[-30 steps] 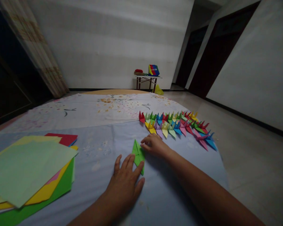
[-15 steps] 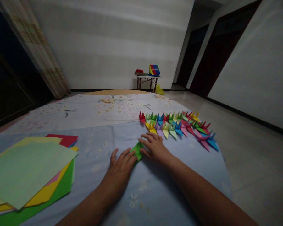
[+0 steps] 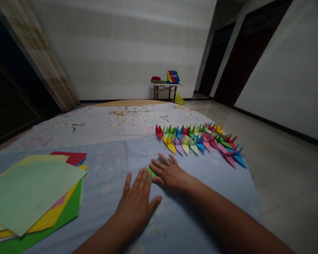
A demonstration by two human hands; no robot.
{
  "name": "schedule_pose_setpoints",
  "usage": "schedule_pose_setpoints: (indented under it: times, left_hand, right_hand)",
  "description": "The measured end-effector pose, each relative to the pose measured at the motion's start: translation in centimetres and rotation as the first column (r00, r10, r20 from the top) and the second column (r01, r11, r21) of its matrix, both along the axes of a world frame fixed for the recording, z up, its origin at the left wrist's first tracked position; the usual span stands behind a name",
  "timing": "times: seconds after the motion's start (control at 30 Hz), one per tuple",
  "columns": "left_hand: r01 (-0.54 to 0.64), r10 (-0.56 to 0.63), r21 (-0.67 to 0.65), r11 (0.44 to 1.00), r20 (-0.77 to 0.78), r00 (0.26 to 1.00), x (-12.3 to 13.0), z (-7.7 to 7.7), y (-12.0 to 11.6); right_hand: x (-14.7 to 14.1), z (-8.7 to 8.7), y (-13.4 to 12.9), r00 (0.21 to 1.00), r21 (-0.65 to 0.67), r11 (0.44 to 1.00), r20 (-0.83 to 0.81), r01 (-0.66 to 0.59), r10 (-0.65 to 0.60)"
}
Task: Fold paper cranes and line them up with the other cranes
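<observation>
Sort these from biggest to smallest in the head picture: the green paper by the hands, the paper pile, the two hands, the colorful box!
1. Paper pile
2. Left hand and right hand: too alike to rank
3. Colorful box, though it's far away
4. Green paper, counting only what shows

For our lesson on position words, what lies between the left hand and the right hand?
In the head view, a small patch of green paper shows between the left hand and the right hand.
</observation>
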State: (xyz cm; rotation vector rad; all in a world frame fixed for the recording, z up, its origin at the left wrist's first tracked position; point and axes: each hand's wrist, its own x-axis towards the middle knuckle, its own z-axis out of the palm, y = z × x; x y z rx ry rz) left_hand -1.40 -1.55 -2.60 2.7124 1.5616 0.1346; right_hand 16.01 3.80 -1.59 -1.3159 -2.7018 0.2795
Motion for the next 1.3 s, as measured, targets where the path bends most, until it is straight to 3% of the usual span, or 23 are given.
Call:
schedule_pose_setpoints:
  times: [0.3,0.73,1.03,1.17,1.3]
  left_hand:
    - [-0.035,0.032,-0.054,0.998,-0.049,0.998,-0.6,0.6,-0.4]
    - [0.009,-0.01,-0.047,0.999,-0.036,0.999,-1.1,0.5,0.1]
    - [-0.148,0.128,0.234,0.961,0.102,0.987,-2.1,2.4,1.3]
    - [-0.053,0.021,0.217,0.975,0.149,0.989,-1.9,3.9,0.7]
    - [0.07,-0.092,0.15,0.986,0.142,0.986,-1.4,4.3,0.2]
  right_hand:
    - [1.5,0.4,-0.4,0.997,-0.008,0.997,0.019,0.075,-0.074]
    - [1.9,0.3,-1.1,0.999,0.029,0.999,-0.009,0.042,-0.041]
    - [2.1,2.2,0.4,0.995,0.131,0.986,-0.026,0.102,-0.099]
    - [2.2,2.8,1.0,0.984,0.14,0.984,-0.156,0.112,-0.089]
    - [2.9,2.2,1.4,0.955,0.151,0.983,-0.291,0.103,-0.055]
